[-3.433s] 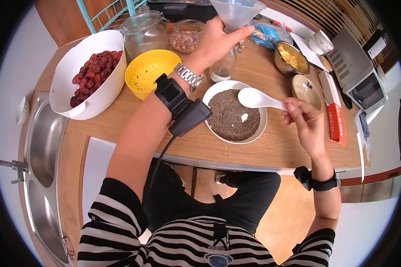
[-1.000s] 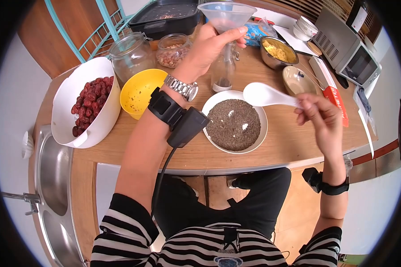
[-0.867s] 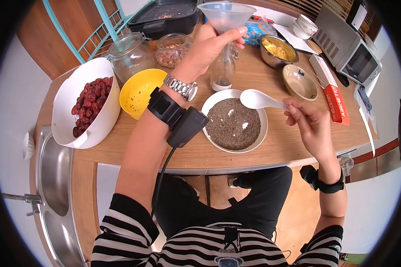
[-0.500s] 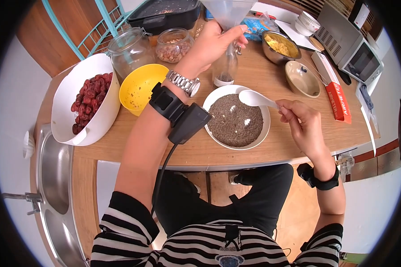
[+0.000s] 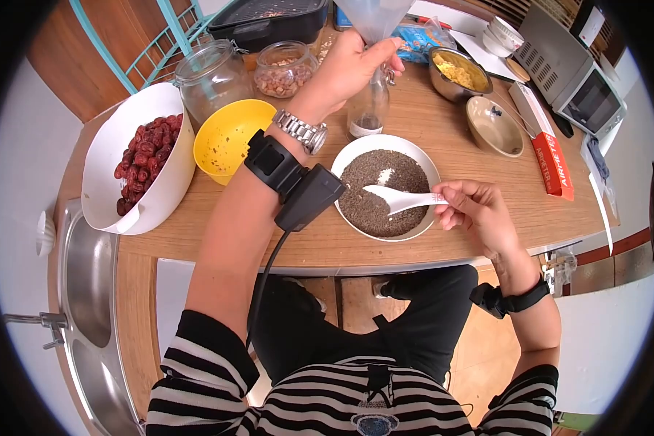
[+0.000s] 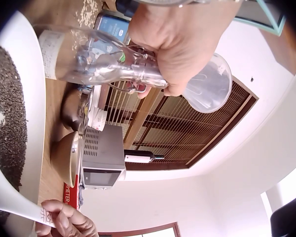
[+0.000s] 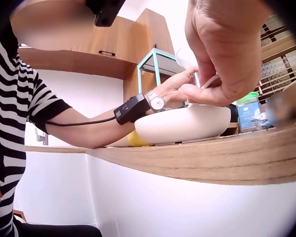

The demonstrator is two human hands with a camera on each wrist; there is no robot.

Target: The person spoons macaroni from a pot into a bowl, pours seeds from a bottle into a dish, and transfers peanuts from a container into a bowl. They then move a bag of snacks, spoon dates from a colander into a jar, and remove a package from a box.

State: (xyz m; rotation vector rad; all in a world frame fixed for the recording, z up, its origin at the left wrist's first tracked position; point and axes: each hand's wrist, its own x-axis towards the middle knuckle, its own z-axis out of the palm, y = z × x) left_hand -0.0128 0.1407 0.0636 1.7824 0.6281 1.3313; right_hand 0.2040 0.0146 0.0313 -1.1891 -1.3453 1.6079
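Note:
The left hand [image 5: 349,69] is curled round the neck of a clear glass bottle [image 5: 368,112] with a clear funnel [image 5: 376,16] in its mouth. In the left wrist view the funnel [image 6: 209,86] stands out beyond the left hand [image 6: 180,42]. Pinched by its handle in the right hand [image 5: 476,211] is a white spoon [image 5: 400,200], its bowl tilted down into dark brown grains [image 5: 363,174] in a white bowl [image 5: 430,168]. Whitish bits lie on the grains. In the right wrist view the right hand [image 7: 227,54] is above the bowl's rim.
At the left stand a white basin [image 5: 98,167] of red dates, a yellow bowl [image 5: 229,138] and glass jars [image 5: 214,80]. At the right are a metal bowl [image 5: 450,86] with yellow food, a beige bowl [image 5: 494,127], a red-and-white box [image 5: 552,163] and a microwave [image 5: 581,80].
The right hand has moved down and left, and the spoon's bowl has gone from above the far right part of the white bowl into the grains. The funnel has tilted slightly; the left hand's grip remains.

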